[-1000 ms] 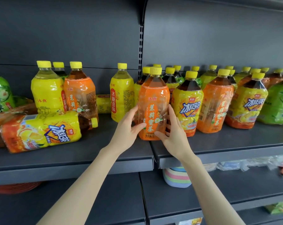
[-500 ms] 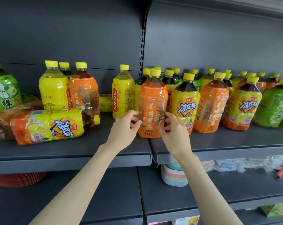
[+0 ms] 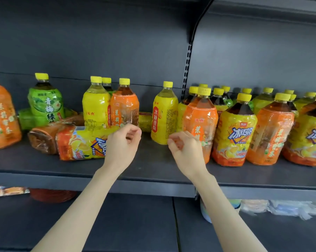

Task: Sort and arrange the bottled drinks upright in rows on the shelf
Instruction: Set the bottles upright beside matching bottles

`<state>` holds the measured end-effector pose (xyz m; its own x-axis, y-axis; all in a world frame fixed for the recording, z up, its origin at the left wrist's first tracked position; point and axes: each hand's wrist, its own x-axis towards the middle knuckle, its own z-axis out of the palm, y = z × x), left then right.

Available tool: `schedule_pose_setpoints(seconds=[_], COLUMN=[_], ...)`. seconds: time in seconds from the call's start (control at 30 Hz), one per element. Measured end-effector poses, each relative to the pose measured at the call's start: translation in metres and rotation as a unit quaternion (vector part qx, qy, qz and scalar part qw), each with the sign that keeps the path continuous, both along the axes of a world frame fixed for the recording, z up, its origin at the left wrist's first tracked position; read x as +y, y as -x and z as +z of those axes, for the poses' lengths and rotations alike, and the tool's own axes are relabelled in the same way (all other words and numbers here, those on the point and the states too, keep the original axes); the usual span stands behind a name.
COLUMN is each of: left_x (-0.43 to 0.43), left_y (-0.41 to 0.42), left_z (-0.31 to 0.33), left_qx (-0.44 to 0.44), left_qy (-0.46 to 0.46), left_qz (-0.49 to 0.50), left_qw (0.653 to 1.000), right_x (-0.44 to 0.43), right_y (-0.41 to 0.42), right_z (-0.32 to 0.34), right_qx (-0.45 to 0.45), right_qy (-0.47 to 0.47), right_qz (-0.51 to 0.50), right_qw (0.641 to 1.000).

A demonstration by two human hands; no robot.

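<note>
Both hands have come off the upright plastic bottle with the orange label and yellow cap [image 3: 200, 122], which they clasped a moment ago. The view has swung left, so more of the shelf's left end shows. The left hand [image 3: 123, 142] hangs above the dark grey metal shelf [image 3: 153, 171], fingers loosely curled toward the thumb and holding nothing. It sits in front of the cap end of a plastic bottle lying on its side with a yellow-and-orange label [image 3: 81, 142], whose blue writing is half hidden. The right hand [image 3: 185, 148] is likewise loosely curled and empty, just beside the lower left of the orange-label bottle; I cannot tell whether it touches. That bottle stands at the shelf front, near the seam between two shelf boards, and reads "沐典" with part of "茉莉" below.

Just right of it stands a dark-tea bottle with a yellow label reading "冰红茶" [image 3: 235, 131]. Behind and to its left is a yellow bottle with a red strip reading "冰糖雪梨" [image 3: 164, 113]. Farther left, a pale yellow bottle marked "沐典" [image 3: 95, 104] stands against a second orange bottle marked "茉莉" [image 3: 124, 108]. A green bottle reading "青梅绿" [image 3: 45, 104] stands upright beyond them. A brown bottle on its side [image 3: 42, 139] lies in front of the green one.
</note>
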<state>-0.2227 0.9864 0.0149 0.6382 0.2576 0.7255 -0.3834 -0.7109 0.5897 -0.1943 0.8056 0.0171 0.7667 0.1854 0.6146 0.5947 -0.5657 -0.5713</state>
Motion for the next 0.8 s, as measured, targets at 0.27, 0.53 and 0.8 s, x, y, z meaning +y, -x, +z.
schedule_pose_setpoints(seconds=[0.27, 0.53, 0.8], left_x=[0.088, 0.158, 0.197], left_y=[-0.026, -0.073, -0.088], left_z=[0.029, 0.061, 0.067], left_qx=[-0.019, 0.123, 0.174], left_qy=[-0.003, -0.040, -0.027], left_qz=[0.110, 0.072, -0.041], left_qw=[0.994, 0.989, 0.984], right_x=[0.091, 0.159, 0.181], right_y=[-0.040, -0.084, -0.101], right_z=[0.015, 0.027, 0.033], right_qx=[0.008, 0.098, 0.074], right_qy=[-0.039, -0.121, -0.067], right_qz=[0.031, 0.061, 0.030], right_qw=[0.999, 0.986, 0.995])
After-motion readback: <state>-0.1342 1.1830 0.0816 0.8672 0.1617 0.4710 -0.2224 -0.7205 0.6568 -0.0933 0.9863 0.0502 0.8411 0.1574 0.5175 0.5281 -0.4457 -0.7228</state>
